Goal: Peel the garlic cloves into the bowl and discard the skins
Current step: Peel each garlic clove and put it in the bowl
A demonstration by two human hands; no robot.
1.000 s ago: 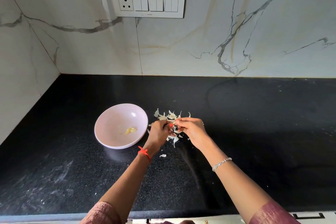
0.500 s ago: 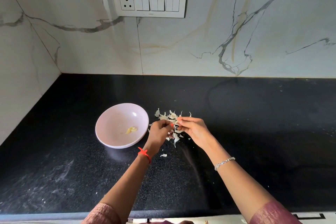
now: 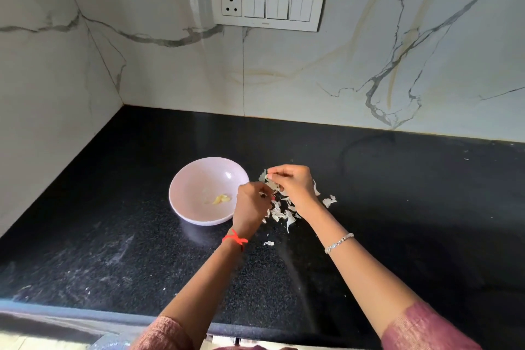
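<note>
Right hand (image 3: 292,184) grip pinches a skin flake (image 3: 265,176); left hand (image 3: 251,206) curled, probably round a garlic clove. Bowl (image 3: 181,176) just left, peeled clove (image 3: 221,199) inside. Skins (image 3: 279,213) piled under hands; counter (image 3: 412,207) open rightward.

One bowl (image 3: 196,179), two hands (image 3: 251,207) (image 3: 294,186).
</note>
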